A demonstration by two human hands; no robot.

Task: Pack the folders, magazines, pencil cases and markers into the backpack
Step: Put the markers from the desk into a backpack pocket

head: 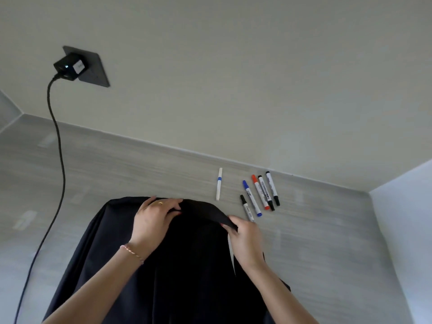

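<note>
grey desk (117, 164): backpack (177, 265) lies lengthwise toward wall, both hands' fingers (174, 210) gripping its top edge.

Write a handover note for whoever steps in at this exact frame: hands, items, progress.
Left hand and right hand both grip the top edge of the black backpack lying on the grey table.
Six markers lie loose beyond it: a white one alone, five more grouped to its right.
Done: no markers packed yet.
Left: pack the markers. Folders, magazines and pencil cases are not in view; whether they are inside cannot be told.
</note>
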